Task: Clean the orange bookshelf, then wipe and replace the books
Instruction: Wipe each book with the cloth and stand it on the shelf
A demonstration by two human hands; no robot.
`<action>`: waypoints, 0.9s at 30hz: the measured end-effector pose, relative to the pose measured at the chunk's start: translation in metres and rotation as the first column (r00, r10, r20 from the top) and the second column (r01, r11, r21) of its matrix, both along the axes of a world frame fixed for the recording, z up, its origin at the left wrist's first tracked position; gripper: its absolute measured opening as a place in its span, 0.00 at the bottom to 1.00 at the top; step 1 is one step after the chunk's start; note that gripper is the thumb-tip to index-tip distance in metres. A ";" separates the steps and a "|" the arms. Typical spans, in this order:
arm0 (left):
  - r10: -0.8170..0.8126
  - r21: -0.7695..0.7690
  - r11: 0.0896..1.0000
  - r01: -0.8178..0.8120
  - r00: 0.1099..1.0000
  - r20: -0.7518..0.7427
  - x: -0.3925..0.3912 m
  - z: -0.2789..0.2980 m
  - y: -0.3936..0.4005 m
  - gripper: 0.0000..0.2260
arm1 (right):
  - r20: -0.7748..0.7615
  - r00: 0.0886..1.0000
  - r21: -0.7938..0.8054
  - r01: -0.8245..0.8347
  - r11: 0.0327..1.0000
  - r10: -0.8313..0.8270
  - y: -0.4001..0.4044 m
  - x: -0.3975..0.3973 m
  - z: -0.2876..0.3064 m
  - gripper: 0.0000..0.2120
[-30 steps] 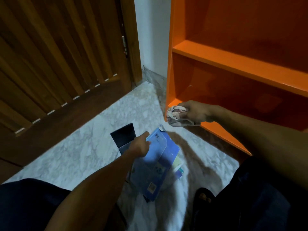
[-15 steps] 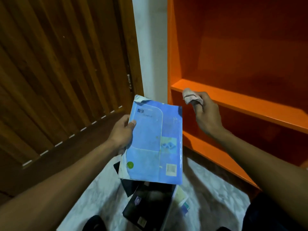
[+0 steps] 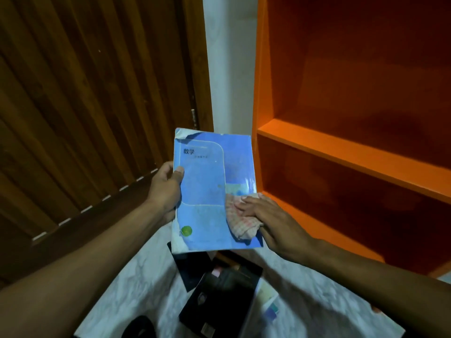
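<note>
Wiping the blue book's cover, the cloth now down on it rather than raised beside the orange bookshelf as before.

The left hand (image 3: 166,191) grips the blue book (image 3: 207,191) at its left edge, thumb curled over the cover; the right hand (image 3: 268,215) presses the checked cloth (image 3: 240,223) flat-fingered on the book's lower right. The orange bookshelf (image 3: 341,152) stands right of the book, dark books (image 3: 219,301) lie below it on the marble floor (image 3: 136,276), and a wooden door (image 3: 85,106) stands left.

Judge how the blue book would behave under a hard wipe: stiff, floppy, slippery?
The blue book is probably a bendy softcover: its top corner is torn and curled. The left hand grips one edge only, so it may flex or pivot. The cover's sheen suggests the cloth slides easily.
</note>
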State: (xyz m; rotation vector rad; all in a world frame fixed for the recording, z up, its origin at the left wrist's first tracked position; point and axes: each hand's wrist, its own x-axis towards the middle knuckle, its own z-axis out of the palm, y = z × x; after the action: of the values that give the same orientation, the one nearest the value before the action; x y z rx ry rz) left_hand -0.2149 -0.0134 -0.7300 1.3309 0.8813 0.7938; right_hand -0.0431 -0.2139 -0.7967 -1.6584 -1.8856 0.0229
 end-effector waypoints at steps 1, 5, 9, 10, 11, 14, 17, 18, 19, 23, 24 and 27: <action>0.017 -0.010 1.000 -0.017 1.000 0.001 -0.001 -0.002 0.003 0.06 | 0.020 0.999 -0.006 -0.037 0.999 0.037 -0.005 -0.004 -0.003 0.19; 0.078 -0.013 0.997 -0.078 0.997 -0.016 -0.004 -0.004 0.006 0.07 | 0.072 0.974 -0.118 -0.205 0.972 0.215 -0.016 -0.017 -0.014 0.21; 0.023 0.076 0.997 -0.016 0.996 -0.086 -0.009 -0.007 0.006 0.09 | -0.089 0.985 -0.148 -0.163 0.976 0.151 -0.011 -0.021 -0.011 0.12; 0.003 0.102 0.995 0.009 0.993 -0.116 -0.010 -0.007 0.004 0.09 | -0.150 0.984 -0.087 -0.106 0.991 0.092 -0.007 -0.021 -0.004 0.10; -0.021 0.124 0.991 0.040 0.989 -0.147 -0.011 -0.007 0.003 0.09 | -0.213 0.977 -0.011 -0.024 1.000 0.021 -0.003 -0.019 0.005 0.10; -0.110 0.148 0.979 0.137 0.978 -0.179 -0.009 -0.006 -0.007 0.10 | -0.421 0.887 0.180 0.284 0.942 -0.187 0.016 -0.009 0.038 0.13; -0.173 0.134 0.973 0.188 0.978 -0.115 0.004 -0.005 -0.026 0.11 | -0.548 0.768 0.195 0.503 0.842 -0.332 0.042 0.007 0.059 0.16; -0.186 0.111 0.975 0.193 0.980 -0.071 0.011 -0.005 -0.034 0.11 | -0.529 0.757 0.177 0.541 0.822 -0.384 0.050 0.009 0.060 0.19; -0.194 0.072 0.978 0.195 0.981 -0.024 0.018 -0.005 -0.042 0.11 | -0.504 0.756 0.161 0.557 0.815 -0.417 0.056 0.008 0.058 0.21; -0.178 -0.078 0.979 0.189 0.975 0.129 0.037 0.004 -0.055 0.09 | -0.386 0.854 0.137 0.427 0.894 -0.349 0.070 -0.023 0.037 0.24; -0.156 -0.099 0.980 0.173 0.976 0.154 0.038 0.006 -0.051 0.09 | -0.360 0.887 0.134 0.356 0.925 -0.289 0.071 -0.032 0.031 0.24; -0.095 -0.169 0.977 0.128 0.978 0.188 0.033 0.011 -0.034 0.07 | -0.327 0.936 0.106 0.170 0.980 -0.128 0.064 -0.043 0.015 0.21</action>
State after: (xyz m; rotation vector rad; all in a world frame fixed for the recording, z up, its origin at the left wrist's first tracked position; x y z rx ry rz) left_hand -0.1817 -0.0470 -0.7192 1.1213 0.7120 0.7159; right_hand -0.0863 -0.1499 -0.7819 -1.5952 -1.4846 0.0961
